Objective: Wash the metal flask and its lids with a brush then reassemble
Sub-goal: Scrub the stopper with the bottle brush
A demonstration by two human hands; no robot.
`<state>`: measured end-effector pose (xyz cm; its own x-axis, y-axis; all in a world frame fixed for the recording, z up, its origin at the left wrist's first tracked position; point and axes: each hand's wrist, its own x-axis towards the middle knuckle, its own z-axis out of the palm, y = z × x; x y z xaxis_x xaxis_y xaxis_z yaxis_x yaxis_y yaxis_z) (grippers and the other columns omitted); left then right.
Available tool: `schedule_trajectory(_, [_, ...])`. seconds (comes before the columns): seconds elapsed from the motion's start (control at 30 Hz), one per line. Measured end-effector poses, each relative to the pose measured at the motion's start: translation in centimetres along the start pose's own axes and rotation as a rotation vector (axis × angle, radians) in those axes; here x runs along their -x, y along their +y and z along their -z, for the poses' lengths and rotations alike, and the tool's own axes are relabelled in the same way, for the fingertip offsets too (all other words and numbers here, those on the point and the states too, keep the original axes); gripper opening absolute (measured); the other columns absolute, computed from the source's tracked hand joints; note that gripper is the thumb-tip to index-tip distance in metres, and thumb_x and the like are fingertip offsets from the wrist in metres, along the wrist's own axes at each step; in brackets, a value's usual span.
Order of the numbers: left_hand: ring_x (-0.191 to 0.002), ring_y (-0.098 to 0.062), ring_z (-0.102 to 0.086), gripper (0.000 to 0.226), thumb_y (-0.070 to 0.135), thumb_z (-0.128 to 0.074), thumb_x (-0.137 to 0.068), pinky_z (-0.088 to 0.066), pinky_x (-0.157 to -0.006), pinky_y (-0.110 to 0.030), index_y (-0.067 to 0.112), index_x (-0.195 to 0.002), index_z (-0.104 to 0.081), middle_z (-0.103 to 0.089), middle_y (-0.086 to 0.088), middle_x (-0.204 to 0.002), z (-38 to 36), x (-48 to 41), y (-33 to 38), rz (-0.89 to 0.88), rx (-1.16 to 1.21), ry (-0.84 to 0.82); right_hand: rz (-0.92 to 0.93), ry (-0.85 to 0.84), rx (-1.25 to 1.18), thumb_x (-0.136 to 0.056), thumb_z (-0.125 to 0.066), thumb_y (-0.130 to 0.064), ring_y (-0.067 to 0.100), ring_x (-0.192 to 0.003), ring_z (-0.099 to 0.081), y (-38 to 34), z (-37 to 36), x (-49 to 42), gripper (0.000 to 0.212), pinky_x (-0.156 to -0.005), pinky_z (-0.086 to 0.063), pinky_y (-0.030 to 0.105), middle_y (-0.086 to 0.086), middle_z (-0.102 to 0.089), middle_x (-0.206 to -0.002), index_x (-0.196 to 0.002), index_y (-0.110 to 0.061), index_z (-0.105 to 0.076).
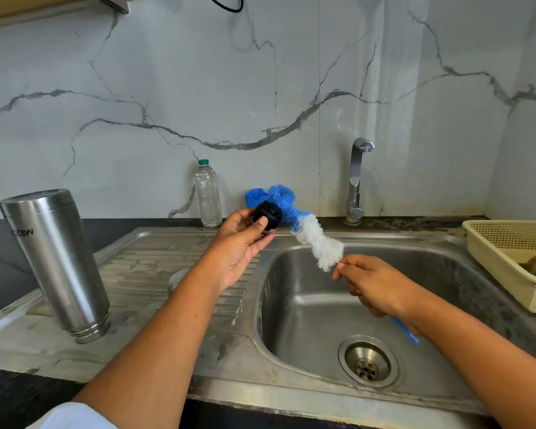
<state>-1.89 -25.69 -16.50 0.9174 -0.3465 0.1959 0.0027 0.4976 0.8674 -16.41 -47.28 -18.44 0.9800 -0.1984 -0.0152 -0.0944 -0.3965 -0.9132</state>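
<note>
The left hand (239,246) pinches the black lid (268,215) between thumb and fingertips. The right hand (375,284) is curled round the handle of the brush (319,246), whose blue bristles touch the lid above the sink (307,308). The flask (56,258) stands mouth-down on the drainboard (143,264), well to the left.

Home kitchen, steel sink (291,308) with ribbed drainboard, tap (356,181), marble-look backsplash (167,88), plastic dish basket (508,261)

Your forearms (167,320) are bare up to the elbow. White cloth (75,417), plain and smooth, shows at the bottom edge by your left arm; sleeve or shirt, you can't tell. Nails on your left hand (239,246) and right hand (375,286) are short and pale.
</note>
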Motion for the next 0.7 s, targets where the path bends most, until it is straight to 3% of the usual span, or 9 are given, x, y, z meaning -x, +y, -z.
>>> schedule_trajectory(0.1, [-0.116,-0.032,-0.067,0.026,0.005,-0.068,-0.093,-0.061,-0.089,-0.037,0.009,-0.118,-0.06,-0.064,-0.021,-0.134,0.4,0.0,0.1,0.019,-0.083,0.057,0.012,0.093,0.031,-0.103,-0.046,-0.025,0.009,-0.05,-0.036,0.2,0.3,-0.2,0.025,-0.045,-0.026,0.026,-0.003,-0.046,-0.065,-0.096,-0.019,-0.069])
schedule_trajectory(0.27, [-0.113,-0.028,-0.067,0.025,0.004,-0.065,-0.097,-0.059,-0.089,-0.033,0.009,-0.122,-0.063,-0.068,-0.02,-0.128,0.3,0.1,0.0,0.039,-0.098,0.058,0.074,0.212,0.107,-0.1,-0.046,-0.021,0.013,-0.063,-0.049,0.3,0.8,-0.7,0.026,-0.06,-0.038,0.029,-0.002,-0.059,-0.074,-0.094,-0.029,-0.07])
schedule_trajectory(0.4, [-0.114,-0.026,-0.069,0.024,0.004,-0.066,-0.096,-0.06,-0.087,-0.031,0.008,-0.12,-0.064,-0.068,-0.021,-0.129,0.4,-0.1,-0.4,0.022,-0.09,0.079,0.121,0.268,0.247,-0.104,-0.052,-0.025,0.01,-0.068,-0.057,0.7,1.2,-0.7,0.015,-0.058,-0.043,0.023,-0.004,-0.064,-0.087,-0.108,-0.03,-0.066])
schedule_trajectory(0.5, [-0.117,-0.027,-0.068,0.023,0.007,-0.068,-0.096,-0.061,-0.088,-0.032,0.006,-0.118,-0.063,-0.066,-0.023,-0.131,0.6,-0.2,-0.2,0.013,-0.055,0.123,0.15,0.359,0.387,-0.103,-0.058,-0.024,0.007,-0.081,-0.061,0.6,1.3,-0.7,0.019,-0.066,-0.046,0.022,-0.006,-0.067,-0.098,-0.119,-0.027,-0.067])
schedule_trajectory(0.57, [-0.12,-0.029,-0.067,0.023,0.008,-0.067,-0.097,-0.062,-0.089,-0.032,0.005,-0.119,-0.062,-0.066,-0.022,-0.132,0.7,-0.2,0.0,0.002,-0.036,0.156,0.17,0.435,0.484,-0.103,-0.059,-0.024,0.015,-0.083,-0.062,0.0,1.2,-0.8,0.019,-0.073,-0.049,0.028,-0.001,-0.069,-0.101,-0.121,-0.024,-0.063])
schedule_trajectory(0.7, [-0.121,-0.029,-0.067,0.022,0.011,-0.067,-0.098,-0.061,-0.093,-0.034,0.005,-0.119,-0.062,-0.066,-0.02,-0.13,1.0,-0.3,0.4,-0.013,0.003,0.211,0.211,0.553,0.738,-0.103,-0.053,-0.019,0.03,-0.076,-0.055,-3.6,1.2,-1.5,0.007,-0.066,-0.047,0.038,0.008,-0.067,-0.096,-0.108,-0.02,-0.056])
